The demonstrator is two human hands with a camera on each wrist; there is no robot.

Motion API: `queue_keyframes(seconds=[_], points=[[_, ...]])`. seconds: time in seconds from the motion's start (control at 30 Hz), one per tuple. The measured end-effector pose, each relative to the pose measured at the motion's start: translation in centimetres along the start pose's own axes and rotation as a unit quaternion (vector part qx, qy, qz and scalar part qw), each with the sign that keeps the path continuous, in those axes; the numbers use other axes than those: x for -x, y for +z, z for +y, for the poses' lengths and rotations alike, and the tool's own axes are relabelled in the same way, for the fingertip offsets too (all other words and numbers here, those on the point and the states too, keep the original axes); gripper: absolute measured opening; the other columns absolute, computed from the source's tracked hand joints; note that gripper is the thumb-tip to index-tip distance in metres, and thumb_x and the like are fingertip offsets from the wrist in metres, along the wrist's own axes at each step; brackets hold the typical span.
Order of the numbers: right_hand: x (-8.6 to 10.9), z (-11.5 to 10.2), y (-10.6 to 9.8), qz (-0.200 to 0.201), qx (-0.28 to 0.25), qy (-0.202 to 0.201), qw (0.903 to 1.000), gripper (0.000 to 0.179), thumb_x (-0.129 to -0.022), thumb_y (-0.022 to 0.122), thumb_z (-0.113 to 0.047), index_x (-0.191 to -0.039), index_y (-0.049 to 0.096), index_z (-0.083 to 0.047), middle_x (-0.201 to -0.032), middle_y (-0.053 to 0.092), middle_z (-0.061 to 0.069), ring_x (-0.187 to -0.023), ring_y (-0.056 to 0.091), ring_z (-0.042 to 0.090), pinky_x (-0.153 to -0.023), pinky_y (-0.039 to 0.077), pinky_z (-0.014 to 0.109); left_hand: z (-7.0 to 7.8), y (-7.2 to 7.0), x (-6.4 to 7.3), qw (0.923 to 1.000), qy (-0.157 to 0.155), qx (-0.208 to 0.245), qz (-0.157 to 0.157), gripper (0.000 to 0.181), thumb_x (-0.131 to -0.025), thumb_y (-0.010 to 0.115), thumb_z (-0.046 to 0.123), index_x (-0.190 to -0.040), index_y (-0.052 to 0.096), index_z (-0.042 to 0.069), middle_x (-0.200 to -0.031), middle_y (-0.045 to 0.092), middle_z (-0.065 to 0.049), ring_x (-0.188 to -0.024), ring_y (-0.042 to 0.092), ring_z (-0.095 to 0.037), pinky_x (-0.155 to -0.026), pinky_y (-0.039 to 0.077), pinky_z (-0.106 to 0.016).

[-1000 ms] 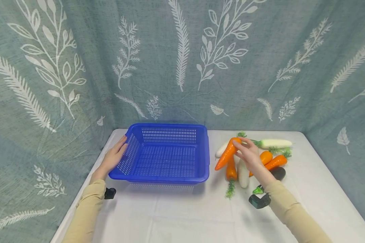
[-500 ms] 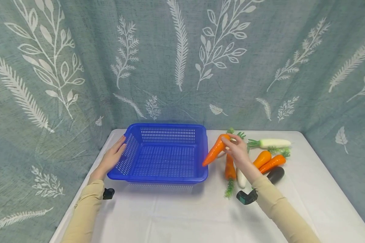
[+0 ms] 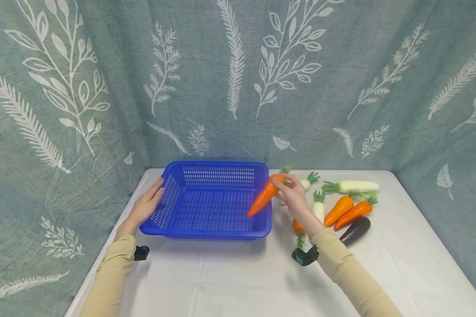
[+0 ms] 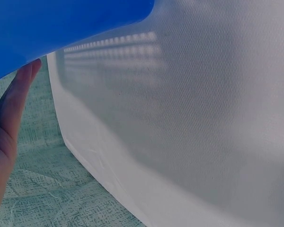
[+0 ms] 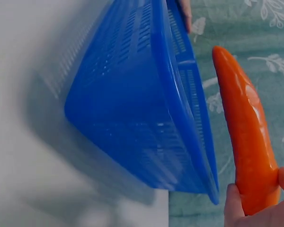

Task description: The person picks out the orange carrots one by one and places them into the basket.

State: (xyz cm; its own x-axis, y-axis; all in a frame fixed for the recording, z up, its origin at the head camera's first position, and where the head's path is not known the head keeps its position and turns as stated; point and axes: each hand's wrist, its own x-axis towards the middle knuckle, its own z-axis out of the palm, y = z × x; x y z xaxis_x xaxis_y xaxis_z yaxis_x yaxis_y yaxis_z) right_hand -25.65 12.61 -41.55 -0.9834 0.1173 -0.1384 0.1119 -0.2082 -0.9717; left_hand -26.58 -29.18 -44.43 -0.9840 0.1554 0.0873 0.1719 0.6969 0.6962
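My right hand [image 3: 293, 193] pinches an orange carrot [image 3: 265, 196] by its thick end, its tip slanting down over the right side of a blue basket [image 3: 206, 234]. In the right wrist view, thumb and fingers hold the carrot [image 5: 246, 132] above the basket rim [image 5: 173, 94]. My left hand [image 3: 144, 207] rests with straight fingers against the left rim of the basket. The left wrist view shows that hand [image 4: 12, 118] touching the blue basket wall [image 4: 71, 28]. Inside the basket no vegetables are visible.
Right of the basket lie a white radish [image 3: 357, 187], two carrots [image 3: 338, 210], an eggplant [image 3: 356, 230] and a smaller radish [image 3: 318, 209]. Another carrot [image 3: 299, 226] is partly hidden by my right arm. A green curtain [image 3: 222, 88] hangs behind the white table [image 3: 222, 281].
My right hand has moved left with the carrot, from above the vegetable pile to over the basket's right side. The left hand has stayed at the basket's left rim.
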Motion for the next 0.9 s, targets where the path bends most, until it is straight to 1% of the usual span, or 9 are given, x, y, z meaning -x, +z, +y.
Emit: queue_keyframes(seconds=[0.13,0.3,0.37,0.5,0.6,0.7,0.83,0.9], points=[[0.1,0.1,0.9,0.007,-0.004,-0.001,1.0,0.044,-0.094,0.063,-0.005,-0.134,0.047,0.003,-0.118,0.053,0.021,-0.083,0.061,0.01,-0.081,0.057,0.026,0.1,0.0,0.0,1.0,0.0,0.001,-0.002,0.059,-0.108,0.031,0.032,-0.151,0.021,-0.008,-0.158,0.015,-0.024,-0.144,0.013,-0.044,-0.116,0.012,-0.057],[0.1,0.6,2.2,0.009,0.006,-0.014,0.9998,0.041,-0.093,0.064,-0.003,-0.13,0.049,0.005,-0.114,0.052,0.022,-0.078,0.06,0.009,-0.071,0.056,0.019,0.1,0.0,0.0,1.0,-0.002,-0.001,-0.002,0.059,-0.108,0.031,0.032,-0.151,0.021,-0.007,-0.158,0.015,-0.023,-0.144,0.013,-0.044,-0.116,0.013,-0.057],[0.2,0.9,2.7,0.006,0.011,-0.027,0.9996,0.04,-0.092,0.064,-0.004,-0.129,0.05,0.006,-0.114,0.051,0.023,-0.078,0.059,0.01,-0.069,0.055,0.018,0.1,0.0,0.0,1.0,-0.001,-0.001,0.0,0.058,-0.108,0.032,0.031,-0.151,0.022,-0.007,-0.158,0.016,-0.024,-0.144,0.014,-0.044,-0.116,0.013,-0.057],[0.4,1.3,3.7,0.008,0.016,-0.052,0.9985,0.037,-0.091,0.066,-0.004,-0.124,0.052,0.007,-0.112,0.052,0.021,-0.082,0.058,0.013,-0.068,0.055,0.019,0.1,0.0,0.0,1.0,0.002,-0.004,0.002,0.058,-0.108,0.032,0.031,-0.15,0.022,-0.008,-0.158,0.016,-0.025,-0.144,0.014,-0.044,-0.116,0.013,-0.057],[0.5,1.7,4.5,0.011,0.025,-0.076,0.9967,0.034,-0.089,0.067,-0.002,-0.119,0.055,0.008,-0.105,0.053,0.017,-0.081,0.057,0.013,-0.067,0.054,0.02,0.1,0.0,0.0,1.0,0.004,-0.008,0.003,0.058,-0.108,0.032,0.031,-0.15,0.023,-0.008,-0.158,0.017,-0.025,-0.144,0.015,-0.045,-0.116,0.014,-0.058],[0.5,2.2,5.3,0.007,0.035,-0.11,0.9933,0.033,-0.086,0.068,0.001,-0.115,0.055,0.011,-0.097,0.057,0.015,-0.077,0.056,0.011,-0.065,0.053,0.02,0.3,-0.1,0.1,0.9999,0.005,-0.011,0.003,0.058,-0.108,0.032,0.03,-0.15,0.023,-0.008,-0.157,0.017,-0.025,-0.144,0.015,-0.045,-0.116,0.014,-0.058],[0.5,3.0,6.1,0.009,0.071,-0.149,0.9863,0.032,-0.084,0.071,0.002,-0.111,0.057,0.011,-0.093,0.061,0.016,-0.076,0.055,0.011,-0.062,0.051,0.019,0.5,0.0,0.1,0.9999,0.005,-0.01,0.002,0.057,-0.108,0.032,0.029,-0.15,0.023,-0.009,-0.157,0.017,-0.025,-0.144,0.015,-0.044,-0.116,0.014,-0.058],[0.6,3.3,6.5,0.011,0.093,-0.155,0.9835,0.032,-0.083,0.073,0.001,-0.111,0.059,0.01,-0.094,0.061,0.017,-0.078,0.055,0.014,-0.062,0.05,0.018,0.6,0.0,0.2,0.9999,0.005,-0.01,0.001,0.057,-0.108,0.032,0.029,-0.15,0.023,-0.008,-0.157,0.017,-0.026,-0.144,0.015,-0.045,-0.116,0.014,-0.058]])
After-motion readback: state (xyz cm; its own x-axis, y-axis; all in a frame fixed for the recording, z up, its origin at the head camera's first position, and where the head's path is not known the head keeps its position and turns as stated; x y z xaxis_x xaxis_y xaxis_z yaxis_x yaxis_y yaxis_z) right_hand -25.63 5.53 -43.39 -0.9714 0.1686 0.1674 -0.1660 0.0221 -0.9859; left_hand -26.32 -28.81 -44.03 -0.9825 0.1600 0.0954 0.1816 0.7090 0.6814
